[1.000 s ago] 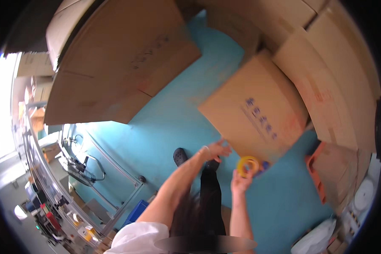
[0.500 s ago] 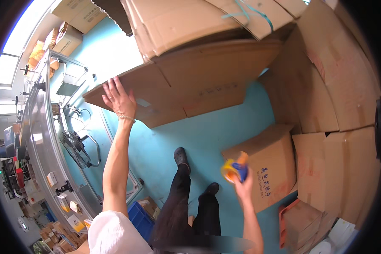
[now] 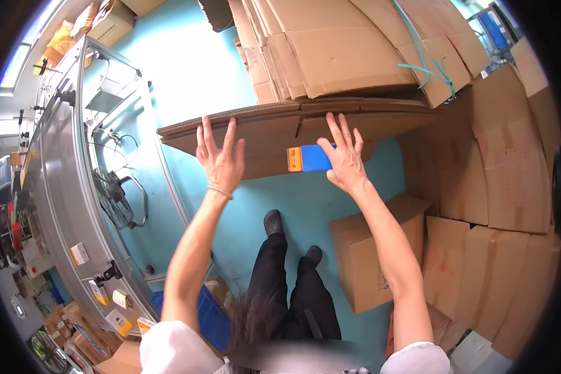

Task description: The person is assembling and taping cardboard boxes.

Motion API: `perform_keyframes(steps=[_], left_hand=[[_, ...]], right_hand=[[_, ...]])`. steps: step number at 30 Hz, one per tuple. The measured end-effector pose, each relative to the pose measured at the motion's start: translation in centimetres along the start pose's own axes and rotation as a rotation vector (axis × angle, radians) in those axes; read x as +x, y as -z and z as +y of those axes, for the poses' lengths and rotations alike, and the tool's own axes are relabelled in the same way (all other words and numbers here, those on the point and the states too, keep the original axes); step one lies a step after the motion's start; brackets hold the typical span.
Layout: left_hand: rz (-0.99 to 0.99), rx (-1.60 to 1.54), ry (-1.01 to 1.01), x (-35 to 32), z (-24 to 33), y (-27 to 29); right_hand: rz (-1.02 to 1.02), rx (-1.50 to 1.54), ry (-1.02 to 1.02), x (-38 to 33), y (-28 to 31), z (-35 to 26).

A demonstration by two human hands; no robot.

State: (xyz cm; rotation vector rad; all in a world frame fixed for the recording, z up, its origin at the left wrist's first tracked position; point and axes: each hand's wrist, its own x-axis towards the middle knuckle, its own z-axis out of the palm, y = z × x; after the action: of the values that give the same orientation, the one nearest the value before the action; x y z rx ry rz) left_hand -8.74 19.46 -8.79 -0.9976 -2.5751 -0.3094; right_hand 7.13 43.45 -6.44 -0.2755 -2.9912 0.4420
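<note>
A folded brown cardboard box (image 3: 266, 146) stands on edge in front of me, against a stack of flattened cartons. My left hand (image 3: 222, 164) rests on its left part, fingers spread, tips at the upper edge. Farther right, my right hand (image 3: 348, 164) reaches the same edge with its fingertips while keeping hold of a blue tape dispenser (image 3: 318, 158) with an orange-yellow end. Part of the dispenser is hidden behind the thumb and palm.
Flattened cartons (image 3: 343, 53) with a loose green strap (image 3: 425, 67) lie beyond. Large boxes (image 3: 505, 149) line the right, and a closed carton (image 3: 371, 262) is near my feet. A metal-framed bench (image 3: 62, 181), a fan (image 3: 111, 196) and a blue bin (image 3: 202, 318) are left.
My right hand has come up from the lower right, bringing the tape dispenser to the folded box. The left hand remains on the cardboard, whose near face now appears more upright.
</note>
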Motion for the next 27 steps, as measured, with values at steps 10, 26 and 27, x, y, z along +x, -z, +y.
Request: perform_keyframes(steps=[10,26,27], left_hand=[[-0.075,-1.816,1.289,-4.8,12.5,-2.1],[-0.180,-1.563,1.101,-17.1,12.2,8.4],[-0.249,-1.524,1.089,-18.4,11.0,11.2]], right_hand=[[-0.176,0.460,0.057,-4.4,5.0,1.1],[-0.478,0.853,-0.222,-3.6,5.3,7.9],[-0.307,0.818,-0.083,-3.5,5.5,8.4]])
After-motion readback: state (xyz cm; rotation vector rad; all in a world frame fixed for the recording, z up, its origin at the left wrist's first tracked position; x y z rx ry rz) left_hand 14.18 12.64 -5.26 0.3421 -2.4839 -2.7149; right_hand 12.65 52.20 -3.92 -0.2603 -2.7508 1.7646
